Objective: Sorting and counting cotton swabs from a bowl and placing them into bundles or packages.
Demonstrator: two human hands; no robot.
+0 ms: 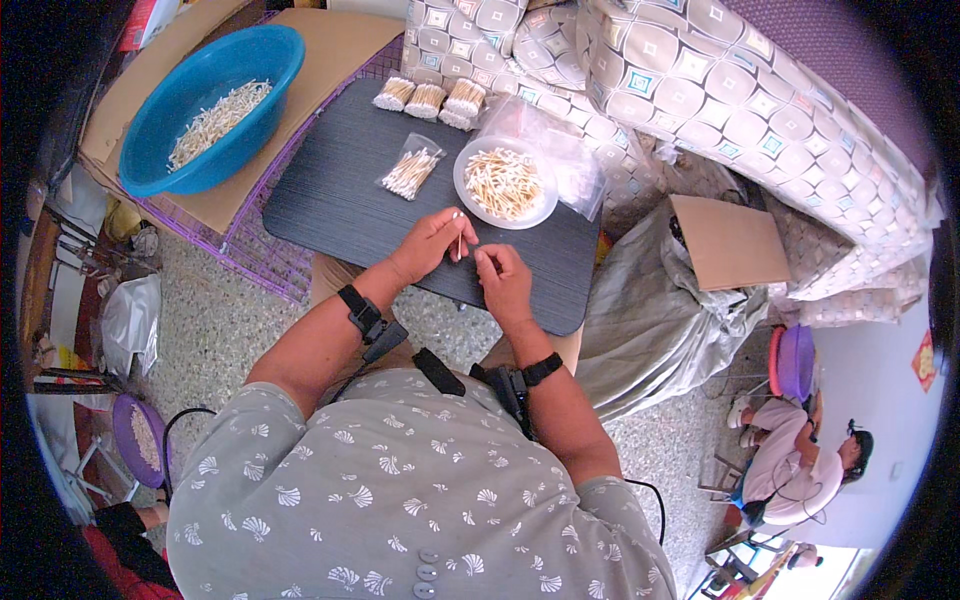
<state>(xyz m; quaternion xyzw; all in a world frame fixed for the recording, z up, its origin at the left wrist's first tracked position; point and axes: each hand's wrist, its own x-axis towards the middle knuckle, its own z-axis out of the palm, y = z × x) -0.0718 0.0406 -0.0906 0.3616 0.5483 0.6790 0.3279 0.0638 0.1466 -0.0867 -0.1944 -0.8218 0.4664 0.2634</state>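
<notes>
My left hand [436, 242] is closed over the near edge of the dark table, pinching cotton swabs [459, 247] whose white tips show at the fingers. A short gap away, my right hand [507, 282] has thumb and fingers pressed together; anything in that pinch is too small to make out. Beyond both hands stands a white round bowl [548, 205] full of loose cotton swabs [503, 184]. To its left lies a clear plastic bag [411, 168] filled with swabs. Several bundled packs of swabs [425, 100] sit at the table's far edge.
Empty-looking clear bags [570, 165] lie right of the bowl on the dark table [330, 165]. A large blue basin [262, 128] of swabs rests on cardboard at the left. A covered heap [640, 330] borders the right side. Another person [800, 465] sits far right.
</notes>
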